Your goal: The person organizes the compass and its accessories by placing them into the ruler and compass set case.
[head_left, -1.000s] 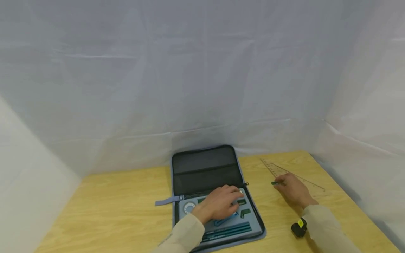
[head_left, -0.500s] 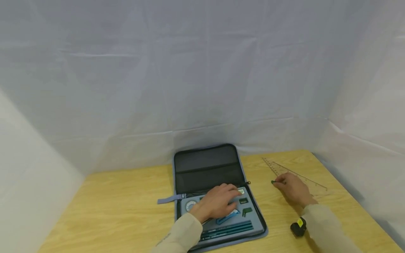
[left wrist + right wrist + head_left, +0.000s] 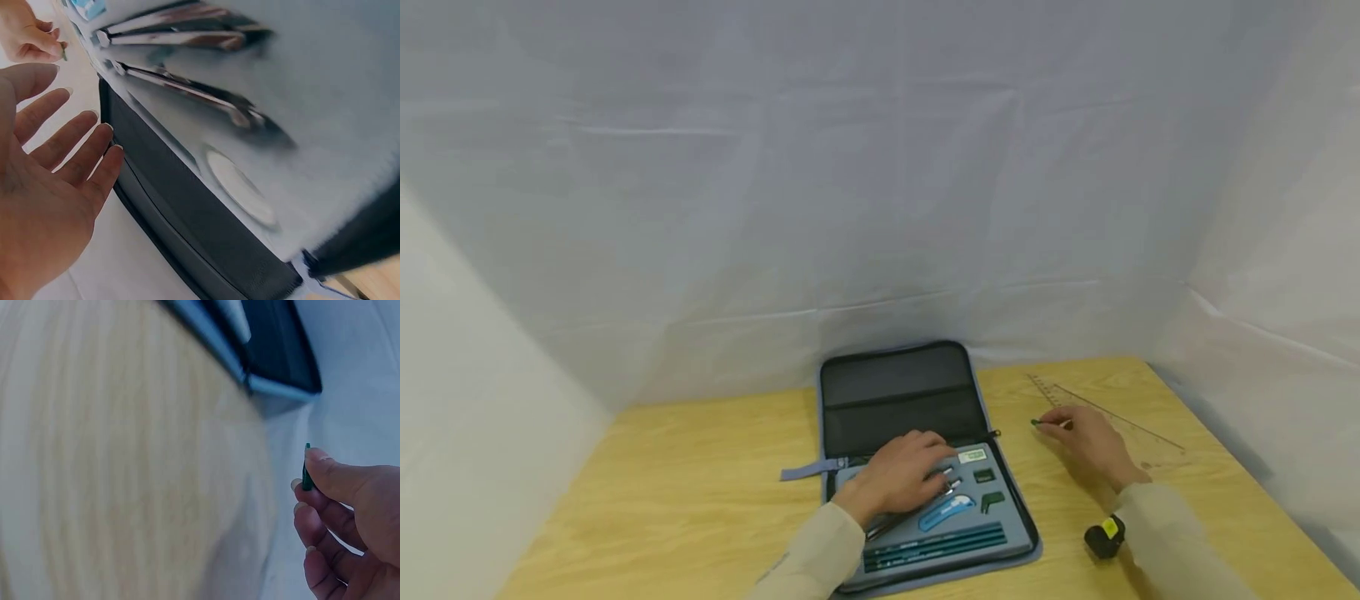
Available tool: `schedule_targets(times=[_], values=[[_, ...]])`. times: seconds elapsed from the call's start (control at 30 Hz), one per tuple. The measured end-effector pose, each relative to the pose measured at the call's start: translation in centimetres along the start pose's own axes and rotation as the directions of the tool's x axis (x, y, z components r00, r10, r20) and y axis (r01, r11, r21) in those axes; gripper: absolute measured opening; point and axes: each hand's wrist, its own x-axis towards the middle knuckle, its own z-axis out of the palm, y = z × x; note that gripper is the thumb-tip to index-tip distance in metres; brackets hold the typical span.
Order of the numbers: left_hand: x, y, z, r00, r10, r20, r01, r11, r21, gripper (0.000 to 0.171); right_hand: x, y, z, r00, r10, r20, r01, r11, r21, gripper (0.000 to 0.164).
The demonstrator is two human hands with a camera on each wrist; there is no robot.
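My left hand [image 3: 898,473] is spread over the open zip case's grey tray [image 3: 1017,527], palm down, holding nothing. In the left wrist view its fingers [image 3: 94,147] are relaxed, beside metal compasses [image 3: 181,87] set in the tray. To the right of the case, my right hand [image 3: 1093,446] pinches a small, thin green piece [image 3: 307,469] between thumb and fingertips, raised over the table. The tray holds a blue utility knife [image 3: 946,512], dark green pencils [image 3: 934,546], a white eraser [image 3: 972,456], a green sharpener [image 3: 983,476] and an angled green piece [image 3: 992,502].
The case's black lid [image 3: 898,396] leans up near the white sheet wall [image 3: 880,208]. Clear triangle rulers [image 3: 1120,416] lie on the wooden table [image 3: 700,500] behind the right hand. A black device with a yellow label [image 3: 1105,537] sits by the right cuff.
My right hand has moved left toward the case with the green piece. My left hand has drawn left across the tray, uncovering the eraser and more of the knife. The head view has shifted slightly.
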Motion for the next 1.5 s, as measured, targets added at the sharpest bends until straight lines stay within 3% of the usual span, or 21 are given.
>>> schedule_targets(times=[0.23, 0.6, 0.9, 1.23, 1.5], values=[[-1.1, -0.7, -0.3, 0.999, -0.053, -0.012, 0.053, 0.999, 0.000, 0.034, 1.2, -3.0, 0.4, 0.996, -0.090, -0.012, 0.090, 0.995, -0.045, 0.020], [-2.4, -1.7, -0.7, 0.994, -0.110, -0.012, 0.109, 0.994, -0.031, 0.033, 2.4, -6.5, 2.8, 0.984, -0.164, 0.071, 0.166, 0.985, -0.037, 0.015], [-3.3, -2.3, -0.6, 0.991, -0.132, -0.023, 0.131, 0.991, -0.014, 0.032, 2.5, -8.7, 4.5, 0.947, -0.299, 0.118, 0.301, 0.954, -0.001, 0.009], [-4.1, -2.7, -0.2, 0.990, -0.138, -0.028, 0.138, 0.990, -0.030, 0.031, 2.3, -10.4, 5.9, 0.915, -0.357, 0.186, 0.370, 0.928, -0.040, 0.009], [-4.4, -2.6, -0.1, 0.988, -0.148, -0.036, 0.148, 0.989, -0.006, 0.032, 2.3, -10.6, 6.7, 0.903, -0.330, 0.276, 0.342, 0.940, 0.004, 0.010]])
